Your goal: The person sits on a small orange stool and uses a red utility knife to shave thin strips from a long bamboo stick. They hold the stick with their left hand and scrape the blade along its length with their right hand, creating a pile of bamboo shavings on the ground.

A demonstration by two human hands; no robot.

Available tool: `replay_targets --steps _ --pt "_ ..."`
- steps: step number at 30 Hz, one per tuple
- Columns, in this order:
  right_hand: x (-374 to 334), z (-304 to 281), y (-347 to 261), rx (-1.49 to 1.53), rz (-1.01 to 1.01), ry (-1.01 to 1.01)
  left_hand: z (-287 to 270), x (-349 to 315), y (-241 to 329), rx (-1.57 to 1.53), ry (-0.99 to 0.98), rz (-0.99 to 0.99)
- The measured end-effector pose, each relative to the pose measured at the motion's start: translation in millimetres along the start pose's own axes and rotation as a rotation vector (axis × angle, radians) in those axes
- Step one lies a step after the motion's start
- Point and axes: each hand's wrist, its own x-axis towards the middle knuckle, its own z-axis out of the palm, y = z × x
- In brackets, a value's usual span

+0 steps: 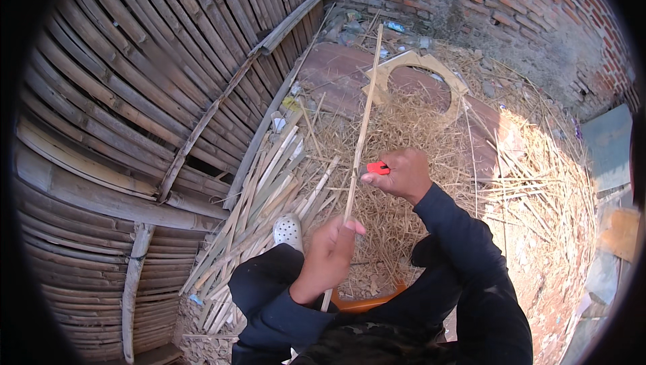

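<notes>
A long, thin bamboo strip (364,119) slants up and away in front of me. My left hand (330,257) is closed round its lower part, and its near end comes out below my wrist. My right hand (402,175) grips a red-handled knife (378,168) beside the middle of the strip. The knife's short blade sits against or just next to the strip; whether it cuts in I cannot tell. Under both hands lies a thick heap of pale bamboo shavings (397,223).
Split bamboo slats (256,220) lie piled at the left by my white clog (288,230). A bamboo wall (128,95) rises on the left, a brick wall (525,15) at the back. Farther off lies a tan board with a round hole (447,72). An orange seat edge (367,303) shows beneath me.
</notes>
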Motion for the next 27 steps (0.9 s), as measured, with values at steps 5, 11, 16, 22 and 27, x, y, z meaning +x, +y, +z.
replay_targets --steps 5,11,16,22,27 --pt "6 1 18 -0.112 0.037 0.054 3 -1 -1 -0.024 -0.023 -0.012" --pt "21 10 39 -0.216 0.022 0.121 2 14 -1 -0.088 0.018 -0.037" --pt "25 11 51 -0.259 0.048 0.159 9 29 9 -0.128 0.028 -0.086" --pt "20 0 58 -0.342 0.227 0.048 13 36 11 -0.161 0.012 -0.123" --pt "-28 -59 203 -0.336 1.07 0.04 -1 13 23 -0.221 -0.004 -0.126"
